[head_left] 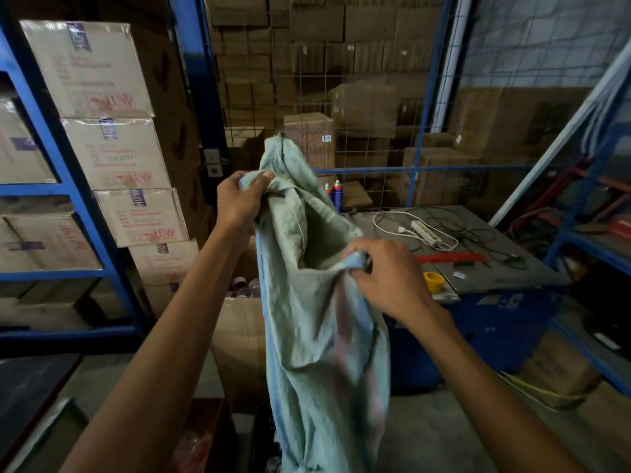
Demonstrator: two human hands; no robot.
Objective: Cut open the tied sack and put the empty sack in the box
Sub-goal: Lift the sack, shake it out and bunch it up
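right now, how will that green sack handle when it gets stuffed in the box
Probably floppy: the green sack hangs in limp folds between the left hand and right hand. Likely light, since it sags flat and looks empty. It should crumple easily into the cardboard box.

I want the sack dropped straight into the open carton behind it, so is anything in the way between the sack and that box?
Nothing visible blocks it. Both the left hand and right hand hold the sack by its mouth, hanging just in front of the open box. The box already holds some items near its top, partly hidden.
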